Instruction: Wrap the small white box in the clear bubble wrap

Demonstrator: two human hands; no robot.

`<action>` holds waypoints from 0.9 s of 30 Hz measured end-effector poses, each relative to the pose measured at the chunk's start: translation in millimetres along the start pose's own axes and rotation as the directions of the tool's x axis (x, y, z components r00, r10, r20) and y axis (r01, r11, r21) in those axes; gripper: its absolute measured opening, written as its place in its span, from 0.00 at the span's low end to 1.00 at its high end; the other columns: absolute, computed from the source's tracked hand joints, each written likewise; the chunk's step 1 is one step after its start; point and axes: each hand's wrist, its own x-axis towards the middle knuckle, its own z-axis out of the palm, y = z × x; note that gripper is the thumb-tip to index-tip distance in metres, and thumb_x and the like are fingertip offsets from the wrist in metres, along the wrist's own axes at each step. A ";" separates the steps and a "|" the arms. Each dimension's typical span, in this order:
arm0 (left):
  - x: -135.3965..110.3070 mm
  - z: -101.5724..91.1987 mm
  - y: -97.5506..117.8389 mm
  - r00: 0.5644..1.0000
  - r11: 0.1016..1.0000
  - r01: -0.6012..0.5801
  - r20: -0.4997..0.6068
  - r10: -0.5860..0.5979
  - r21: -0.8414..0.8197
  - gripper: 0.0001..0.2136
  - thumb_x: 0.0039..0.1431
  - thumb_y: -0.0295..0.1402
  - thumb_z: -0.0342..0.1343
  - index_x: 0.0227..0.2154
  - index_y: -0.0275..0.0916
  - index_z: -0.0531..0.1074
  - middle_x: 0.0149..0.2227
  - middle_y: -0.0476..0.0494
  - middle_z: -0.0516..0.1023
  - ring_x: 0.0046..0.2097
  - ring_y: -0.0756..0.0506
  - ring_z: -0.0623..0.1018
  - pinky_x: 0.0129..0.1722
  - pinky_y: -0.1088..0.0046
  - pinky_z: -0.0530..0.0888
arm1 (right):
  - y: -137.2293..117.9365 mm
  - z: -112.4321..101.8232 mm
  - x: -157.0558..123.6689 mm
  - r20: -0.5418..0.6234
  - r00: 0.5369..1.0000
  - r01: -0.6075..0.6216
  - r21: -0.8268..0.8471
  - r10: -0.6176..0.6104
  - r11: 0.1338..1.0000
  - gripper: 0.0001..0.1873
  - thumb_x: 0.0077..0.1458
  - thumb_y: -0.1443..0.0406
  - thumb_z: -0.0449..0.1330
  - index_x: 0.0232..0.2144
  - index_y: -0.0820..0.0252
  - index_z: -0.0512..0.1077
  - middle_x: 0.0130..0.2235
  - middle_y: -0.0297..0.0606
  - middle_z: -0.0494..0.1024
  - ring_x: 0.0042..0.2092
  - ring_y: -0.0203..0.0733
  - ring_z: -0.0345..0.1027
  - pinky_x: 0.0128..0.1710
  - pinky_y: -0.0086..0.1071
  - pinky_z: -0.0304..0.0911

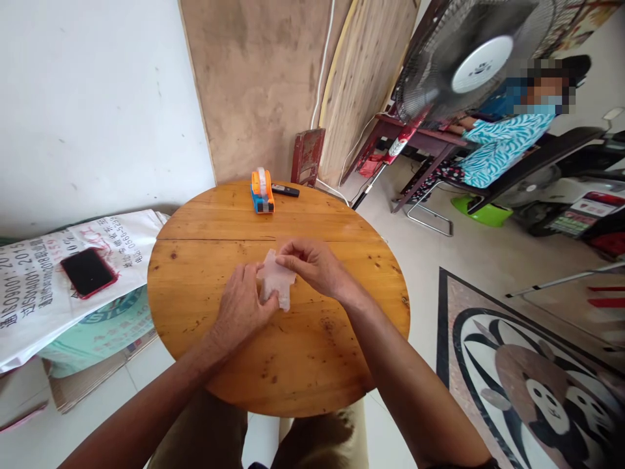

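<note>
A pale, whitish flat piece with notched, tab-like edges (pixel 276 279) is between my two hands above the middle of the round wooden table (pixel 195 286). It looks like thin card or plastic; I cannot tell which. My left hand (pixel 244 298) grips it from the left, thumb at the lower edge and fingers at the upper left side. At its upper right, my right hand (pixel 312 264) pinches the edge between thumb and index finger. Part of the piece is hidden behind the fingers.
An orange and blue tape dispenser (pixel 262 192) stands at the table's far side, beside a slim black object (pixel 286 190). Left of the table, a phone (pixel 88 272) lies on a printed white sack (pixel 137 238). A standing fan (pixel 481 65) and a seated person (pixel 508 146) are at right.
</note>
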 end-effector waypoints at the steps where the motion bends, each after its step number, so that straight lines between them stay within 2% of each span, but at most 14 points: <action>1: 0.1 0.8 -1.7 1.000 1.000 0.003 -0.007 -0.003 -0.030 0.23 0.54 0.34 0.56 0.53 0.35 0.61 0.48 0.36 0.70 0.51 0.37 0.72 0.52 0.54 0.71 | -0.4 2.5 -7.1 -0.005 1.000 0.013 -0.024 -0.014 1.000 0.12 0.57 0.57 0.59 0.28 0.60 0.72 0.25 0.30 0.71 0.27 0.33 0.61 0.27 0.27 0.55; 3: 0.6 2.0 -5.6 1.000 0.996 -0.001 -0.005 0.001 -0.090 0.28 0.55 0.35 0.56 0.58 0.34 0.58 0.50 0.34 0.69 0.53 0.36 0.71 0.53 0.52 0.70 | -1.2 9.0 -22.2 -0.021 0.999 0.044 -0.072 -0.045 0.996 0.11 0.59 0.58 0.58 0.31 0.59 0.73 0.28 0.32 0.75 0.30 0.34 0.66 0.30 0.27 0.59; 5: 1.4 2.5 -9.7 0.999 0.987 -0.031 0.029 0.036 -0.159 0.26 0.57 0.37 0.54 0.58 0.36 0.59 0.51 0.35 0.69 0.54 0.38 0.70 0.54 0.53 0.69 | -1.0 17.4 -37.0 -0.041 0.995 0.081 -0.113 -0.086 0.990 0.09 0.61 0.59 0.58 0.33 0.58 0.74 0.32 0.34 0.79 0.34 0.36 0.71 0.35 0.29 0.63; 8: 2.4 2.2 -14.7 0.988 0.963 -0.092 0.095 0.120 -0.253 0.20 0.60 0.36 0.51 0.54 0.36 0.65 0.54 0.34 0.68 0.57 0.39 0.68 0.58 0.55 0.67 | 3.2 32.8 -55.7 -0.101 0.978 0.160 -0.183 -0.181 0.970 0.08 0.62 0.61 0.56 0.36 0.56 0.74 0.39 0.37 0.81 0.41 0.39 0.74 0.43 0.31 0.66; 11: 4.2 0.8 -16.5 0.977 0.946 -0.119 0.136 0.166 -0.301 0.13 0.58 0.35 0.52 0.45 0.36 0.70 0.55 0.34 0.68 0.61 0.38 0.65 0.59 0.56 0.65 | 10.8 48.1 -67.7 -0.161 0.938 0.260 -0.263 -0.308 0.929 0.06 0.63 0.65 0.55 0.36 0.55 0.72 0.43 0.40 0.81 0.47 0.41 0.74 0.48 0.35 0.66; 14: 7.8 -4.2 -15.3 0.963 0.939 -0.117 0.194 0.187 -0.324 0.09 0.59 0.35 0.51 0.37 0.38 0.72 0.50 0.37 0.73 0.57 0.39 0.69 0.56 0.57 0.68 | 16.7 59.3 -73.5 -0.210 0.906 0.295 -0.308 -0.367 0.905 0.06 0.62 0.66 0.55 0.36 0.54 0.72 0.44 0.40 0.81 0.48 0.41 0.74 0.50 0.36 0.67; 16: 9.8 -10.4 -15.3 0.952 0.937 -0.099 0.243 0.188 -0.336 0.09 0.59 0.36 0.51 0.38 0.38 0.72 0.48 0.38 0.75 0.52 0.40 0.73 0.53 0.58 0.71 | 18.5 64.1 -75.5 -0.241 0.892 0.290 -0.344 -0.383 0.893 0.05 0.62 0.67 0.56 0.35 0.54 0.72 0.44 0.40 0.81 0.47 0.41 0.74 0.49 0.36 0.67; 18: 10.1 -17.9 -17.8 0.936 0.934 -0.101 0.286 0.205 -0.341 0.11 0.57 0.34 0.51 0.41 0.38 0.72 0.50 0.38 0.75 0.53 0.40 0.74 0.53 0.59 0.72 | 19.4 67.1 -77.1 -0.250 0.883 0.281 -0.395 -0.396 0.875 0.05 0.62 0.67 0.56 0.35 0.54 0.72 0.44 0.40 0.81 0.47 0.42 0.74 0.47 0.36 0.68; 20: 8.4 -25.0 -22.8 0.916 0.934 -0.149 0.310 0.254 -0.325 0.15 0.55 0.32 0.52 0.46 0.38 0.72 0.55 0.36 0.72 0.58 0.39 0.71 0.58 0.57 0.69 | 20.4 69.0 -78.8 -0.236 0.882 0.275 -0.444 -0.407 0.853 0.05 0.62 0.66 0.56 0.35 0.54 0.72 0.44 0.41 0.81 0.46 0.43 0.75 0.46 0.37 0.68; 23: 4.6 -31.0 -31.0 0.878 0.932 -0.292 0.327 0.350 -0.214 0.21 0.54 0.30 0.54 0.52 0.37 0.69 0.61 0.33 0.66 0.63 0.37 0.65 0.62 0.54 0.65 | 22.3 70.5 -81.3 -0.200 0.883 0.292 -0.475 -0.426 0.830 0.06 0.62 0.67 0.55 0.36 0.54 0.72 0.45 0.43 0.80 0.48 0.43 0.74 0.49 0.38 0.68; 27: 5.3 -25.4 -37.0 0.835 0.886 -0.461 0.313 0.452 -0.051 0.18 0.58 0.29 0.53 0.51 0.36 0.69 0.66 0.31 0.60 0.66 0.36 0.61 0.63 0.51 0.62 | 24.0 70.8 -81.8 -0.174 0.870 0.326 -0.500 -0.462 0.802 0.07 0.61 0.69 0.54 0.37 0.55 0.72 0.46 0.43 0.80 0.50 0.43 0.73 0.52 0.38 0.68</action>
